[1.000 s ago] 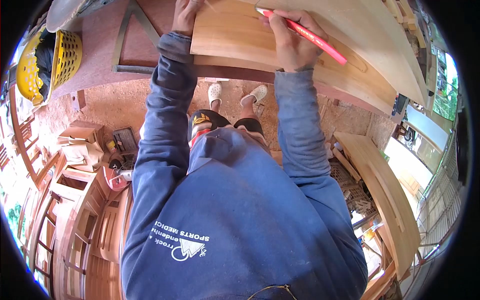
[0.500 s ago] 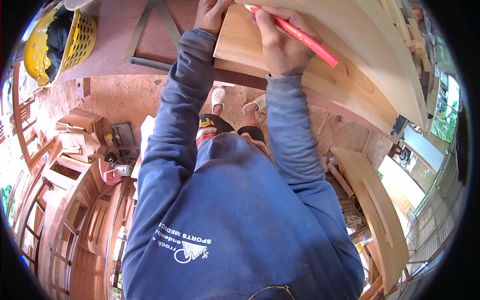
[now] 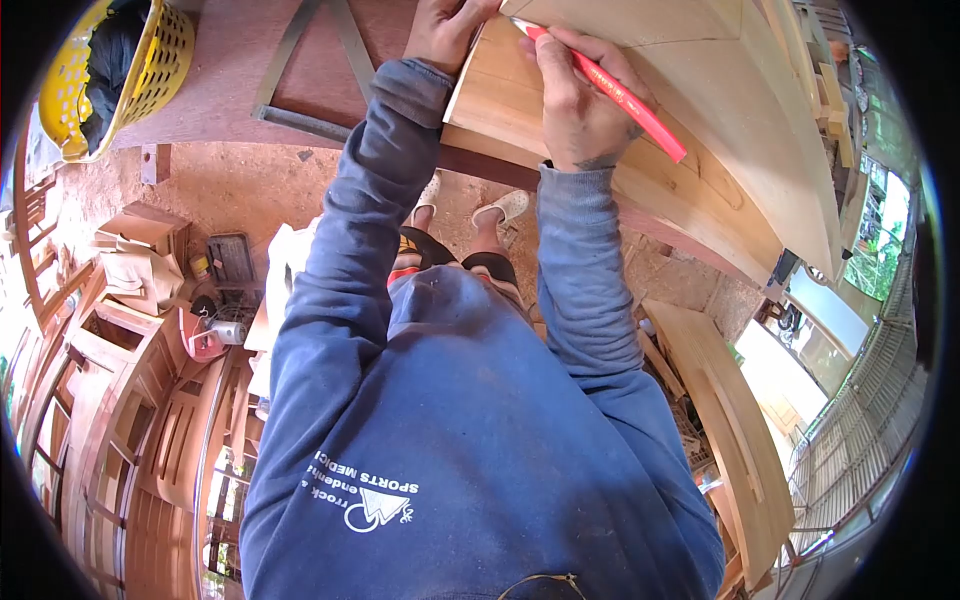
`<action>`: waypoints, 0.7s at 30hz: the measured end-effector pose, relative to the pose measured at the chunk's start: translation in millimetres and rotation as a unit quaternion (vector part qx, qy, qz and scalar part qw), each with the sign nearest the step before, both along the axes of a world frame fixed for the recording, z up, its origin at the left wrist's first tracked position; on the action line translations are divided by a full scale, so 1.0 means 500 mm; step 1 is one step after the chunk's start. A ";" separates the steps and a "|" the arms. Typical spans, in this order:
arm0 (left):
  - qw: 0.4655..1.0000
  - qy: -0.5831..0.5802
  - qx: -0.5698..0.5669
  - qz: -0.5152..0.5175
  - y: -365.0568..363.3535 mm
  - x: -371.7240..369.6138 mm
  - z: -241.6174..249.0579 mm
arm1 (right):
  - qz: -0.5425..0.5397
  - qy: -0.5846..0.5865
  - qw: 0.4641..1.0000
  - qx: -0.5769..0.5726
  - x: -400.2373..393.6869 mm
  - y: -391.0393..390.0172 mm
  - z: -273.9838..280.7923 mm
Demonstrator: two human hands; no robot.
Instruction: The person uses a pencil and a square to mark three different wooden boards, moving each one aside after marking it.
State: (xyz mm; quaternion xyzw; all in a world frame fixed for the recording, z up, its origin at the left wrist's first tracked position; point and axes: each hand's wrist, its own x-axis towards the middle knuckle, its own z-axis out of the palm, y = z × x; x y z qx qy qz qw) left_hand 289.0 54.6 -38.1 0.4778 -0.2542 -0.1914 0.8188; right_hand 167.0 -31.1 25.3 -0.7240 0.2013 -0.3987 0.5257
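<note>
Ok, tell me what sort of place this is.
Likely a woodworking shop: the right hand holds a red pencil at a pale board, and slatted wooden furniture is nearby.

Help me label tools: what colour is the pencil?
The pencil is bright red, clearest in the head view.

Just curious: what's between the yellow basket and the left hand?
The head view shows a grey angled frame on the reddish tabletop between basket and left hand.
</note>
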 end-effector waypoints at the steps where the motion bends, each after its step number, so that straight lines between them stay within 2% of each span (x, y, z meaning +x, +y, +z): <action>1: 1.000 0.003 0.001 0.000 0.001 -0.001 0.001 | 0.004 -0.002 1.000 0.009 0.000 0.002 0.002; 3: 1.000 -0.001 0.010 0.005 0.004 -0.001 0.005 | 0.012 -0.006 1.000 0.029 0.001 0.008 0.009; 6: 1.000 -0.013 0.022 0.015 0.005 -0.001 0.009 | 0.018 -0.002 1.000 -0.012 -0.002 0.003 0.010; 9: 0.999 -0.019 0.023 0.014 0.005 0.000 0.008 | 0.040 0.004 0.999 0.022 -0.007 0.007 0.023; 21: 1.000 -0.015 0.021 0.017 0.002 0.002 0.000 | 0.024 -0.005 0.999 0.026 0.000 0.014 0.024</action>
